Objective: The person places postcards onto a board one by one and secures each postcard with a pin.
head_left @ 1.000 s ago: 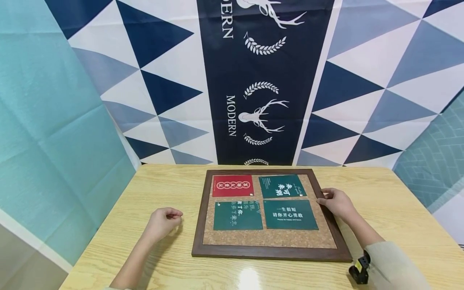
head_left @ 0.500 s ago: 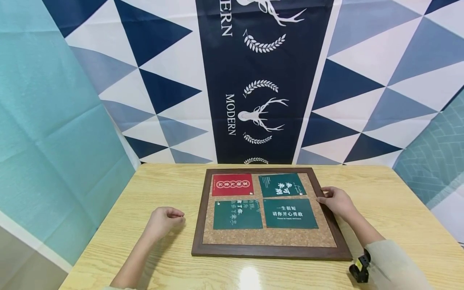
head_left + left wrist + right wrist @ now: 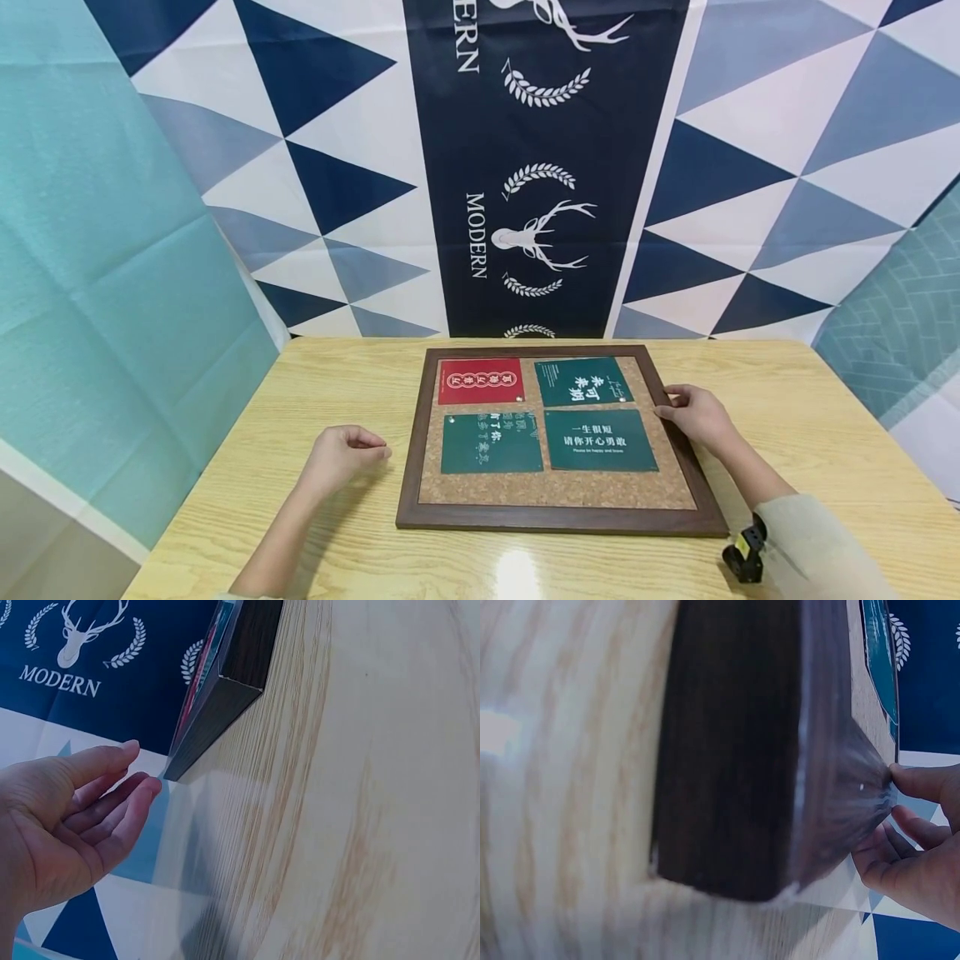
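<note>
A cork board (image 3: 555, 492) in a dark brown wooden frame lies flat on the wooden table. Pinned to it are a red card (image 3: 482, 381) and three green cards, among them the lower right one (image 3: 602, 442). My right hand (image 3: 699, 418) grips the frame's right side, thumb on top and fingers along the outer edge, as the right wrist view also shows. Left of the frame, apart from it, my left hand (image 3: 341, 460) hovers with fingers loosely bent. Nothing lies between its thumb and fingers (image 3: 135, 806) in the left wrist view.
The light wooden table (image 3: 300, 392) extends on both sides of the board. Behind it hangs a patterned cloth (image 3: 540, 250) with deer heads and triangles. A small black device (image 3: 744, 554) sits at my right sleeve.
My left hand has moved slightly to the right, closer to the frame's left side. The right hand keeps its hold on the frame, and the board lies as before.
</note>
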The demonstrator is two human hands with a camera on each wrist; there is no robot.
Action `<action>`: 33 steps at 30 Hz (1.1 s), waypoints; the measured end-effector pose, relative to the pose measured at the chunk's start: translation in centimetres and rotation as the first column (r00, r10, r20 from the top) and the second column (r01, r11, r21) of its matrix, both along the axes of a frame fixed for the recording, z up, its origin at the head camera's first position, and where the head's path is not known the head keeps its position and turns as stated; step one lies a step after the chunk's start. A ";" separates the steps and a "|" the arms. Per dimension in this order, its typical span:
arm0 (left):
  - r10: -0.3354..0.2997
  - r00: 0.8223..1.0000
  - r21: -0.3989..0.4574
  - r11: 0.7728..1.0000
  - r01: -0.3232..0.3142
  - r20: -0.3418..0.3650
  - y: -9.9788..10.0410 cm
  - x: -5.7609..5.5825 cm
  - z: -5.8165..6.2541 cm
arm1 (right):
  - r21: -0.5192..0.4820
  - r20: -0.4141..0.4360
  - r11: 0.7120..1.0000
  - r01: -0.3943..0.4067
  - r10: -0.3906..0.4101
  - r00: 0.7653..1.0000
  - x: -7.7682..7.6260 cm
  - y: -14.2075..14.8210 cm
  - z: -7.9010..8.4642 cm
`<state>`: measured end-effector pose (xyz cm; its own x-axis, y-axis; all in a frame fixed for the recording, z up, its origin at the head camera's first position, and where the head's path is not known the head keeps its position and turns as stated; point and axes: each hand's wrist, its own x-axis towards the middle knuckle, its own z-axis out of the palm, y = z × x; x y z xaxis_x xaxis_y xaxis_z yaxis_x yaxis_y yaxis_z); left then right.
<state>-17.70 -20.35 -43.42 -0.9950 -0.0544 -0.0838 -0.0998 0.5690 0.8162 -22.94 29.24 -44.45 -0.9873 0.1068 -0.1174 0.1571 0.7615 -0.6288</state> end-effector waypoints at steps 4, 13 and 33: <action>-0.014 1.000 0.052 0.999 0.014 -0.010 0.2 0.0 0.0 | -0.006 0.000 1.000 -0.009 0.009 1.000 0.1 0.0 0.0; -0.037 0.999 0.144 0.989 0.037 -0.007 0.8 0.2 0.6 | -0.013 0.005 1.000 -0.012 0.012 1.000 0.1 -0.1 0.0; -0.068 0.997 0.214 0.974 0.073 -0.027 2.4 -0.3 1.3 | -0.002 0.013 1.000 -0.016 0.016 1.000 0.0 0.0 0.2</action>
<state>-18.00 -17.91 -42.13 -0.9972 0.0331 -0.0664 -0.0485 0.3857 0.9214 -22.90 29.23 -44.24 -0.9872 0.0911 -0.1307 0.1536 0.7626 -0.6284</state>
